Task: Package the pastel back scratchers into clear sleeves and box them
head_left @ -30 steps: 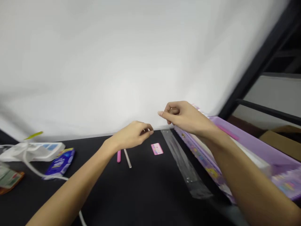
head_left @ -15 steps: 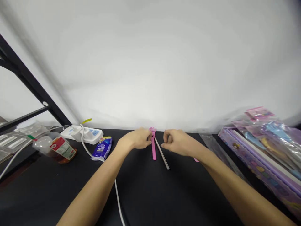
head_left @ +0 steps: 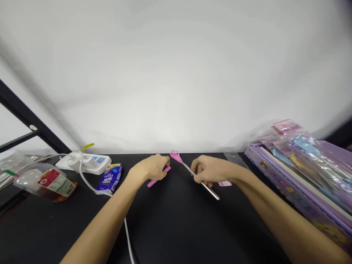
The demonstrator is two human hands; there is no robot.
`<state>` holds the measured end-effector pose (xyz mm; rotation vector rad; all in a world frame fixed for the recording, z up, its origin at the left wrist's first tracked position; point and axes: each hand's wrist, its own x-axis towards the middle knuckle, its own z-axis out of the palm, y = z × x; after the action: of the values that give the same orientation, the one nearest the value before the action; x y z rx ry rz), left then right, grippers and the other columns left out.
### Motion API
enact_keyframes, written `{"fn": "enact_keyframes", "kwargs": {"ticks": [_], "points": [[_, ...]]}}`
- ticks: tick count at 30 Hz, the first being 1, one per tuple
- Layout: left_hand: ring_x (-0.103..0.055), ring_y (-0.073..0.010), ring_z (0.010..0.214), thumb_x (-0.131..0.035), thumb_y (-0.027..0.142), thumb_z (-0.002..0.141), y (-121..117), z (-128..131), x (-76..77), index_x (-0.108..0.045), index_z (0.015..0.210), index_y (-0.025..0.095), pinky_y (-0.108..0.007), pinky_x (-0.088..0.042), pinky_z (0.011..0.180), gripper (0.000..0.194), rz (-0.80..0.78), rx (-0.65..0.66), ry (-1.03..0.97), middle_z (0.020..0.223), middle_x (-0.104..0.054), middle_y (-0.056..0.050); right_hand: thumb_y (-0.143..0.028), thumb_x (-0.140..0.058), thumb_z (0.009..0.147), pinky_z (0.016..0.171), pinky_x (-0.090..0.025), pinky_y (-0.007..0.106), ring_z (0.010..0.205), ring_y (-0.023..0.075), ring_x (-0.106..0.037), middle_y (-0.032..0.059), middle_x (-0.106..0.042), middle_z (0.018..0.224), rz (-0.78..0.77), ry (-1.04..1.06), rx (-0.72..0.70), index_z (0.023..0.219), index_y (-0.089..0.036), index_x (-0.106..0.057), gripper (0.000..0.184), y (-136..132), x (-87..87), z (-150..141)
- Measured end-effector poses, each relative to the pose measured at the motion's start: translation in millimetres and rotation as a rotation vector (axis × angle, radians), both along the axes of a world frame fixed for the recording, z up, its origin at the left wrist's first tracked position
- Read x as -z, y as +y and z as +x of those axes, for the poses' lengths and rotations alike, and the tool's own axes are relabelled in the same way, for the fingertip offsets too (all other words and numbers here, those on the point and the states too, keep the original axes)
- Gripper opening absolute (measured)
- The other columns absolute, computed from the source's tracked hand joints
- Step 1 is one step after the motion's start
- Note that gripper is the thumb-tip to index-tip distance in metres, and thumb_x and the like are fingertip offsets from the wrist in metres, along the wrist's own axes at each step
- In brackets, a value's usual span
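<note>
Back scratcher (head_left: 187, 167) in closed right grip (head_left: 210, 170)

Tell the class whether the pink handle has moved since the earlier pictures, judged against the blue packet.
Yes: the pink handle, now in the left hand, has shifted left, closer to the blue packet, and now lies tilted.

Pink claw head (head_left: 175, 156) & pink handle (head_left: 157, 180), silver shaft (head_left: 211, 191), lilac printed box (head_left: 297, 200)

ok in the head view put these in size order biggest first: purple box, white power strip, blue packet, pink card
1. Purple box
2. White power strip
3. Blue packet
4. Pink card, the smallest, though the right hand sits close to it and may hide part of it
</note>
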<state>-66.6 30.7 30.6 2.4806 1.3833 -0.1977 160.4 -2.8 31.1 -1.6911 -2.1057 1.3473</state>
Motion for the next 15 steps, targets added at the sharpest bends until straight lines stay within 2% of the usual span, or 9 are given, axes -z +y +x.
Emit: {"fn": "enact_keyframes", "kwargs": {"ticks": [3, 5, 7, 9, 12, 15], "points": [[-0.061, -0.0175, 0.065, -0.056, 0.016, 0.069, -1.4, 0.4, -3.5, -0.059, 0.099, 0.022, -0.025, -0.038, 0.055, 0.03, -0.072, 0.051, -0.022, 0.074, -0.068, -0.001, -0.013, -0.061, 0.068, 0.054, -0.052, 0.024, 0.057, 0.0139, -0.064, -0.002, -0.063, 0.063, 0.071, 0.306, 0.105, 0.075, -0.019, -0.053, 0.013, -0.4, -14.7, 9.8], [-0.061, -0.0163, 0.065, -0.055, 0.015, 0.071, -2.7, 2.6, -6.5, -0.058, 0.101, 0.022, -0.024, -0.04, 0.056, 0.031, -0.133, 0.104, -0.102, 0.075, -0.068, 0.0, -0.016, -0.065, 0.073, 0.063, -0.056, 0.024, 0.068, 0.0149, -0.069, -0.0005, -0.066, 0.072, 0.154, 0.476, 0.189, 0.076, -0.019, -0.052, 0.014, -1.2, -21.9, 13.4], [-0.062, -0.0148, 0.067, -0.055, 0.016, 0.076, -4.4, 5.5, -9.9, -0.057, 0.105, 0.021, -0.023, -0.043, 0.06, 0.03, -0.192, 0.165, -0.227, 0.079, -0.069, 0.0, -0.026, -0.071, 0.077, 0.073, -0.057, 0.026, 0.078, 0.0163, -0.07, 0.0017, -0.068, 0.078, 0.188, 0.602, 0.228, 0.078, -0.018, -0.055, 0.017, -2.0, -26.5, 15.4], [-0.063, -0.014, 0.071, -0.053, 0.015, 0.08, -6.5, 8.2, -14.0, -0.057, 0.107, 0.02, -0.023, -0.045, 0.064, 0.028, -0.24, 0.214, -0.34, 0.083, -0.07, -0.001, -0.039, -0.072, 0.08, 0.078, -0.057, 0.028, 0.08, 0.017, -0.07, 0.004, -0.069, 0.083, 0.177, 0.687, 0.245, 0.078, -0.017, -0.058, 0.027, -2.3, -29.0, 16.5], [-0.063, -0.0133, 0.071, -0.053, 0.014, 0.083, -10.6, 11.1, -21.2, -0.057, 0.105, 0.018, -0.023, -0.047, 0.066, 0.022, -0.282, 0.229, -0.431, 0.085, -0.07, -0.003, -0.054, -0.066, 0.082, 0.07, -0.057, 0.028, 0.071, 0.016, -0.069, 0.0064, -0.068, 0.088, 0.166, 0.781, 0.272, 0.072, -0.015, -0.059, 0.041, -1.4, -30.6, 17.6], [-0.06, -0.0117, 0.063, -0.053, 0.015, 0.086, -13.8, 12.4, -27.0, -0.056, 0.104, 0.016, -0.024, -0.047, 0.064, 0.018, -0.275, 0.198, -0.484, 0.08, -0.069, -0.003, -0.061, -0.055, 0.087, 0.061, -0.055, 0.027, 0.063, 0.0163, -0.068, 0.0075, -0.067, 0.083, 0.138, 0.836, 0.284, 0.069, -0.015, -0.058, 0.05, 0.0, -31.3, 18.5]]}}
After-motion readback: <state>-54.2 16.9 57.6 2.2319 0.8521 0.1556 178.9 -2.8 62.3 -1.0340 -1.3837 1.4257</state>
